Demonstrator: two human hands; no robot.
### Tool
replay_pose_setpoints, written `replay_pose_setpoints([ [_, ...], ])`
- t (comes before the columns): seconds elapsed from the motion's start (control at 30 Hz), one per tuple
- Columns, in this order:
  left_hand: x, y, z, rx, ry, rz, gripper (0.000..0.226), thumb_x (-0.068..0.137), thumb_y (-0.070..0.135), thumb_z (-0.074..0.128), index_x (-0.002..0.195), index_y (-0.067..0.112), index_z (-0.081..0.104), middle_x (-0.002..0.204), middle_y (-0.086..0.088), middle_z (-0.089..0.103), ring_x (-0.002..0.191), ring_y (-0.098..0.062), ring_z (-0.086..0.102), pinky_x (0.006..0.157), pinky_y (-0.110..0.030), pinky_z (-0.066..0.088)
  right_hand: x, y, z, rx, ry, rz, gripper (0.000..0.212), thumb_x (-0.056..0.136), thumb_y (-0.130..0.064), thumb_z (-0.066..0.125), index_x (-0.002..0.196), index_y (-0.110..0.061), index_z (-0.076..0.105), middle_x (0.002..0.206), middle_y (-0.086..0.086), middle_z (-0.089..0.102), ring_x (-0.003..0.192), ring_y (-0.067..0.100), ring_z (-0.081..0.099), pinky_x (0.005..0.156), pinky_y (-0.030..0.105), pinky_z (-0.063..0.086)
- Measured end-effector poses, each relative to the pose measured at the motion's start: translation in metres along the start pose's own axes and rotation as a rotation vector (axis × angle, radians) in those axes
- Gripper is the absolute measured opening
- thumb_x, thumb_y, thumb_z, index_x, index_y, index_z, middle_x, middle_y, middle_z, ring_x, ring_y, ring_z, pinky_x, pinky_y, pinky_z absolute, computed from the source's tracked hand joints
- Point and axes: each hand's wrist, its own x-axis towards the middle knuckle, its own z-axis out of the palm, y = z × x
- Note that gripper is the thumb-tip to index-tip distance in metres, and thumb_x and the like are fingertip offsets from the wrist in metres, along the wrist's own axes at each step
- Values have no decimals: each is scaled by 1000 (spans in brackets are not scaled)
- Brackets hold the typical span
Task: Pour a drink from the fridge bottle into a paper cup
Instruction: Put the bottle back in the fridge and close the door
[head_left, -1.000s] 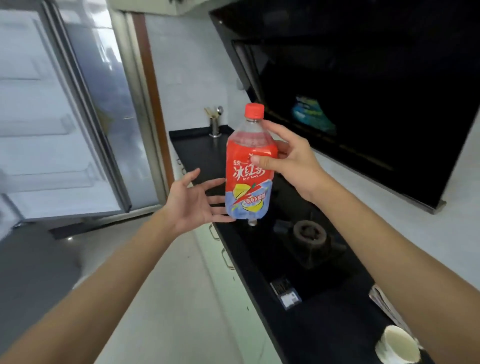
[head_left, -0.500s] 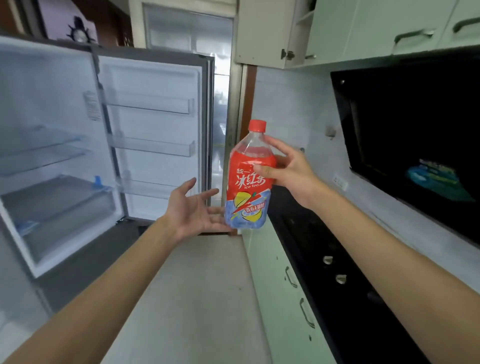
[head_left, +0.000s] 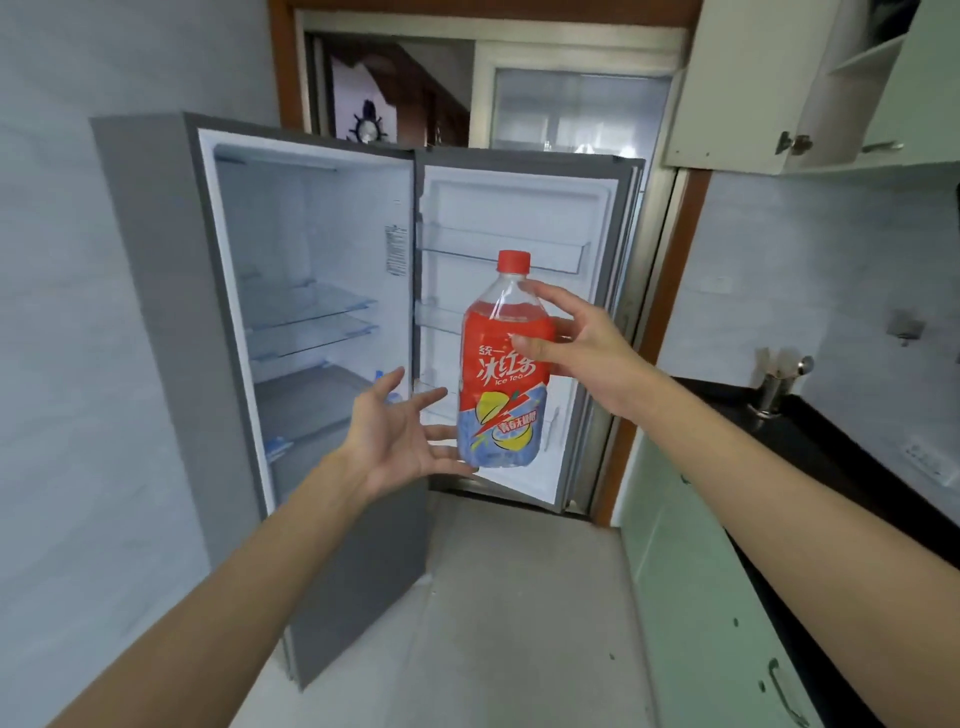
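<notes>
Clasping the one bottle (head_left: 501, 395) is the right grip (head_left: 587, 353); left grip (head_left: 400, 441) spread open.

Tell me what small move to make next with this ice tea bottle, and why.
Probably bring the left hand under the base of the bottle and take its weight. The right hand grips it high, at the top of the label, the left palm is open close beside the base, and the red cap is on, so the right hand needs freeing to unscrew it.

Clear plastic bottle (head_left: 501, 364), glossy label; matt grey fridge (head_left: 171, 291).
</notes>
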Motion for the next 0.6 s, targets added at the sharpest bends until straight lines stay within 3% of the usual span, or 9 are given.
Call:
replay_pose_setpoints([
  [0.17,4,30,-38,-12,32,45,78,92,64,40,152,15,32,147,-35,40,123,-60,50,96,-73,43,54,17,29,43,-87,-34,65,81,-13,76,139,-30,52,116,8,68,101,20,69,75,32,60],
  [0.3,17,49,-56,-20,73,88,83,91,65,39,148,4,34,138,-34,51,119,-58,54,102,-71,39,100,31,42,72,-153,-64,66,81,-14,76,140,-28,51,117,8,67,105,23,68,81,38,60],
  [0.47,47,72,-65,-80,139,171,83,92,62,39,145,-1,35,136,-35,52,120,-58,53,105,-71,34,164,41,47,95,-244,-105,62,83,-14,75,138,-31,51,120,6,66,104,20,67,74,32,61],
  [0.6,77,90,-66,-128,176,240,84,93,61,39,148,-2,33,139,-35,49,119,-57,55,97,-70,44,214,47,45,115,-294,-123,60,86,-14,72,139,-32,49,119,2,65,106,19,66,80,36,61],
])
